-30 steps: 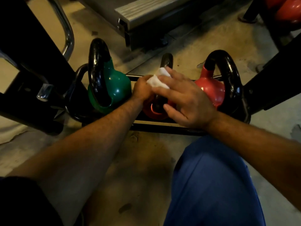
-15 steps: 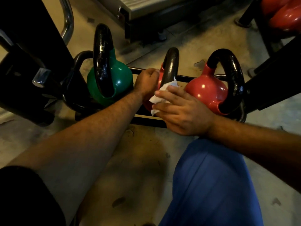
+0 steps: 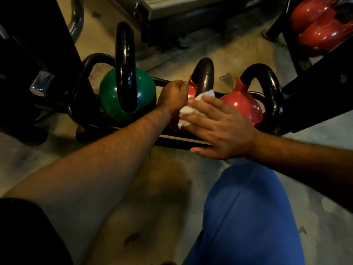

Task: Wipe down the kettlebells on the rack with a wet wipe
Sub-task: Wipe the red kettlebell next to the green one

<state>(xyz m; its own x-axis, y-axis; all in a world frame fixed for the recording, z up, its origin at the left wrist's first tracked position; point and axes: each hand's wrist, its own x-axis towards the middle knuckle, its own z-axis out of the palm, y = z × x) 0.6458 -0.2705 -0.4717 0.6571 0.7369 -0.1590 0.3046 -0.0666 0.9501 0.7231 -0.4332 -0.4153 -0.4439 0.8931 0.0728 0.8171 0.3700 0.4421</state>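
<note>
Sprawling under everything is the floor (image 3: 238,54), bare concrete, stained and dimly lit. A blue trouser leg (image 3: 246,217) fills the lower right of the view. At the top a grey machine (image 3: 181,8) stands on small feet, and dark posts rise at the far left. On the right a dark sloping frame (image 3: 321,87) carries more red weights (image 3: 321,29) in the top corner.

The rack (image 3: 181,139) lies low across the middle, a black rail with a pale strip along its near edge. Three kettlebells sit in it side by side. The green kettlebell (image 3: 112,94) is on the left, its black handle upright. The middle kettlebell (image 3: 192,87) is red with a black handle and is largely hidden by the hands. The right kettlebell (image 3: 242,106) is red too, handle curving to the right.

The left hand (image 3: 172,96) reaches in between the green and middle bells, fingers clenched against the middle one's left side; what they curl round I cannot tell. The right hand (image 3: 219,129) lies over the front of the middle bell, fingers fairly straight and pressing the wipe (image 3: 193,108) against it, thumb stretched out over the rail. The wipe is white and crumpled, showing between the two hands just below the handle.
</note>
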